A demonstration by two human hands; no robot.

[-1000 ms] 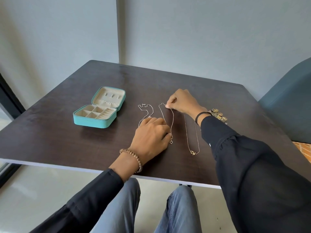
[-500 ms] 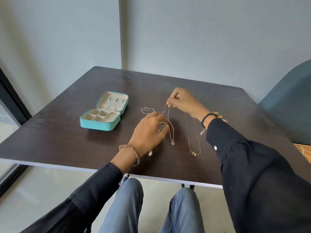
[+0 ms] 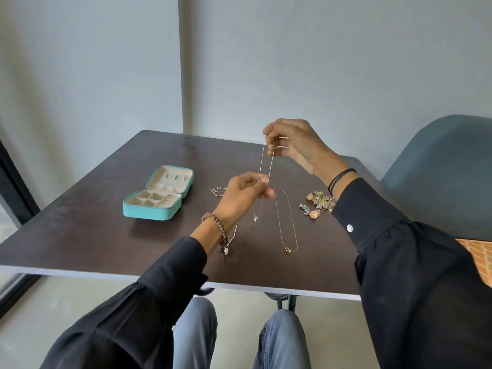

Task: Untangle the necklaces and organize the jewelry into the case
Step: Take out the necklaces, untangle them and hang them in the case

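Note:
My right hand (image 3: 295,145) pinches the top of a thin necklace (image 3: 263,166) and holds it up above the table. My left hand (image 3: 243,195) pinches the same chain lower down; its small pendant dangles just above the tabletop. A gold necklace (image 3: 286,222) lies stretched out on the table to the right of it. A silver necklace (image 3: 230,242) lies partly hidden under my left wrist. The teal jewelry case (image 3: 157,198) stands open at the left, with cream compartments.
A pile of earrings and small jewelry (image 3: 318,203) lies by my right wrist. The dark table (image 3: 93,235) ends at a pale front edge above my knees. A blue chair (image 3: 439,169) stands at the right.
My right hand has lifted the middle necklace off the table. My left hand rose from the tabletop and took hold of its chain. The view has tilted upward.

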